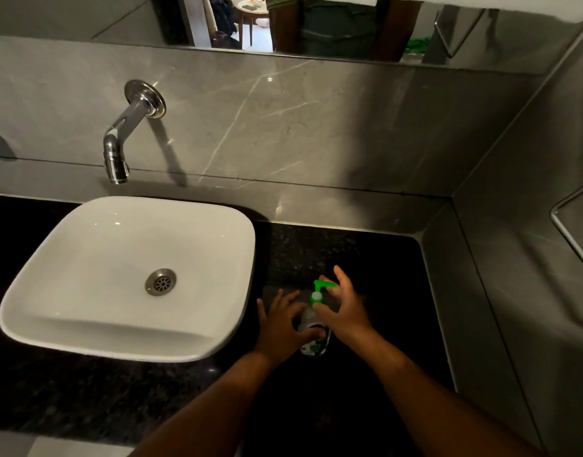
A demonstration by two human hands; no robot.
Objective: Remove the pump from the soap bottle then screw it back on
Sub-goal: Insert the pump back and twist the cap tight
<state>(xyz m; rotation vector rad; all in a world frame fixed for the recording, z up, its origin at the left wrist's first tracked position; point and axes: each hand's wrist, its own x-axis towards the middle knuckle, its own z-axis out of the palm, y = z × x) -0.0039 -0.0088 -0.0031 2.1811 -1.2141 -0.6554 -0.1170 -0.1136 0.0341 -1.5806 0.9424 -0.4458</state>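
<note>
A clear soap bottle (311, 338) with a green and white label stands upright on the black granite counter (366, 258), right of the sink. Its green pump (320, 290) sits on top, nozzle pointing away and to the right. My left hand (282, 323) wraps around the bottle's body from the left, thumb across the front. My right hand (344, 306) grips the green collar at the pump's base with thumb and fingertips, the other fingers spread above the nozzle. The bottle's lower right side is hidden behind my right wrist.
A white square basin (53, 265) with a metal drain (160, 282) fills the counter's left half. A chrome wall spout (118, 143) hangs over it. Grey marble walls close in behind and on the right, with a mirror (86, 18) above.
</note>
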